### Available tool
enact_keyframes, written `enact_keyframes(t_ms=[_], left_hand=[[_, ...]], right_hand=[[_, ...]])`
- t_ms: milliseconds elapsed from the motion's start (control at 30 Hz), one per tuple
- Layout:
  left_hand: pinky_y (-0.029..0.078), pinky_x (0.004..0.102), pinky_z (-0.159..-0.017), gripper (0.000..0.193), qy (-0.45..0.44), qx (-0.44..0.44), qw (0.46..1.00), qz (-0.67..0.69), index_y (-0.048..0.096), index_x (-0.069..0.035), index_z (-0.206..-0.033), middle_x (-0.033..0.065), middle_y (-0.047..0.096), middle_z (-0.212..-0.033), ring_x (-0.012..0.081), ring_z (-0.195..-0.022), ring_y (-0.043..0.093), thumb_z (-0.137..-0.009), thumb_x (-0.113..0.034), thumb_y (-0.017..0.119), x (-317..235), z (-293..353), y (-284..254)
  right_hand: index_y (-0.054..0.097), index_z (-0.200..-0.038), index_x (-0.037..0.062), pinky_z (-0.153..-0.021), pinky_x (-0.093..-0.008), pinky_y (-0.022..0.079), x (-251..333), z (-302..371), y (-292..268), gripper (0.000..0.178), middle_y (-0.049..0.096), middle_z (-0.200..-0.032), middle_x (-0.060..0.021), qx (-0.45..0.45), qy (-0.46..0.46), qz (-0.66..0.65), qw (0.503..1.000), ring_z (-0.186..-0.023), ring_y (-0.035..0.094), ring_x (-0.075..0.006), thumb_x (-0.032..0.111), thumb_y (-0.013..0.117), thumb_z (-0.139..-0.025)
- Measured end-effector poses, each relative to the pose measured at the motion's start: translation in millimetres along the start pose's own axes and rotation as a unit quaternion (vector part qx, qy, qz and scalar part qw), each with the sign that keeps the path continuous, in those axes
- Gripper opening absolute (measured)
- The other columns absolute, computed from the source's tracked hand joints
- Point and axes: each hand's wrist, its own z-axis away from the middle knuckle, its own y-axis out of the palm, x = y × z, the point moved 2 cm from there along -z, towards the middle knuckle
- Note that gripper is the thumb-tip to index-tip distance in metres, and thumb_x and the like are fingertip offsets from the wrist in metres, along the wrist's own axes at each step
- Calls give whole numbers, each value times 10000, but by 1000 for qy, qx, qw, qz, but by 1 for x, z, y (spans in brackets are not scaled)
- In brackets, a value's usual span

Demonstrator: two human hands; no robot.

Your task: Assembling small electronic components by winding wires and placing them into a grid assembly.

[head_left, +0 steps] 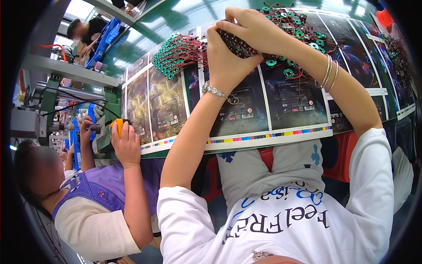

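Note:
My left hand [222, 57] and my right hand [257, 31] meet over the table, both closed on a dark piece dotted with small light and reddish spots [235, 42]. Its exact kind I cannot make out, since fingers cover its edges. To the left of my hands lies a bundle of small green circuit boards with red wires [169, 57], the boards fanned out and the wires drawn together. A looser, tangled heap of similar wired boards [303, 33] spreads beyond and to the right of my right hand. Large printed sheets [237, 105] lie underneath everything.
At my left a co-worker in a purple vest [101, 189] rests a hand on a yellow-and-black part [118, 125] by a green machine [112, 103]. Another person [88, 37] works at the far left. More wired boards [395, 55] and a red object [385, 18] sit at the right.

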Motion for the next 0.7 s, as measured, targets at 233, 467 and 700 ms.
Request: enact_keyframes(t_ms=[233,467,700], left_hand=[[526,348,-741,839,46,-55,997,37,348,-7,-1213,190,554,-1048,294,-849,624,-572,-224,845,4,2,2],[521,342,-748,881,42,-71,996,22,324,1,-1258,190,552,-1044,286,-840,617,-580,-224,841,7,1,1],[522,326,-733,939,104,-108,987,-50,276,2,-1311,192,561,-1040,284,-826,626,-601,-222,847,4,1,2]], right_hand=[[586,-846,34,-507,-265,436,-1,-6,3,295,596,-702,-115,78,102,-129,983,-566,528,-152,314,548,-930],[626,-911,-14,-612,-349,494,-2,-21,-14,364,659,-844,-171,145,67,-11,987,-676,608,-278,325,500,-951],[636,-907,-22,-643,-381,504,-28,-26,-12,383,676,-875,-181,84,-88,260,958,-703,621,-311,325,481,-956]])
